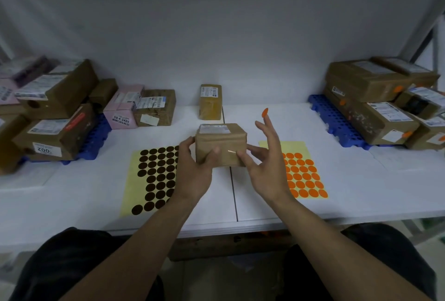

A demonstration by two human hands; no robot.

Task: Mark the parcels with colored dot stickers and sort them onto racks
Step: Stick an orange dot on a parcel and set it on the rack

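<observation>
Above the table (337,180), left hand (192,175) grips parcel (220,146); right hand (267,175) splayed, sticker (265,112) on fingertip.

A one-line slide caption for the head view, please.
Left hand holds a small brown parcel; right hand has an orange dot sticker on one fingertip.
</observation>
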